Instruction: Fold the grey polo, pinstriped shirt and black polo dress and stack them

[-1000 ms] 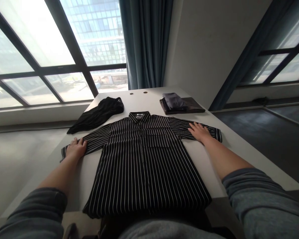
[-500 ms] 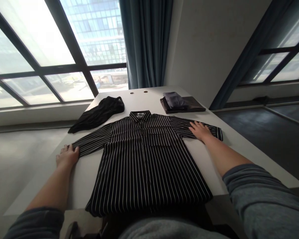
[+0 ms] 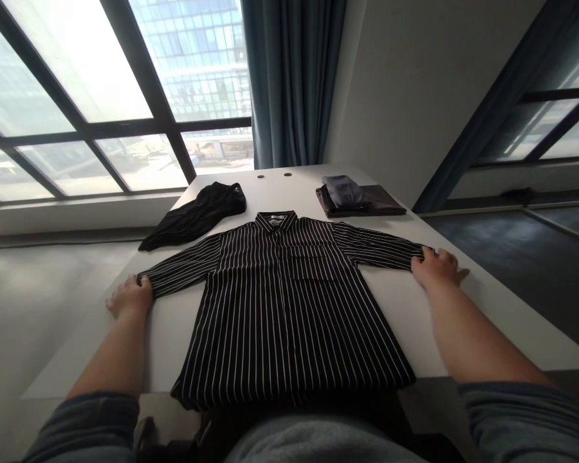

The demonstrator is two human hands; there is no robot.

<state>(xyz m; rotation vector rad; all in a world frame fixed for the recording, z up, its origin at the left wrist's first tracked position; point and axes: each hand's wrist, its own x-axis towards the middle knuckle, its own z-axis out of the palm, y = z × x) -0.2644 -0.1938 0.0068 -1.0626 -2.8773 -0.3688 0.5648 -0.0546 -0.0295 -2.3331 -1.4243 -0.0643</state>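
A black shirt with white stripes (image 3: 280,308) lies face up and spread on the white table, collar away from me and both sleeves stretched out sideways. Its lower hem hangs over the near edge. On the left, my left hand (image 3: 130,297) is closed at the cuff of one sleeve, its fingertips partly hidden. My right hand (image 3: 437,267) covers the other cuff, with thumb and fingers bent round it and an outer finger sticking out over the table.
A crumpled black garment (image 3: 197,212) lies at the back left of the white table (image 3: 313,172). Folded dark clothes (image 3: 386,200) with a grey-blue folded piece (image 3: 342,191) on top sit at the back right. Beyond are windows and a blue curtain (image 3: 294,83).
My right hand has slid outward along the sleeve to its cuff, from lying flat to bent round it. The left hand stays at its cuff. My view has shifted slightly.
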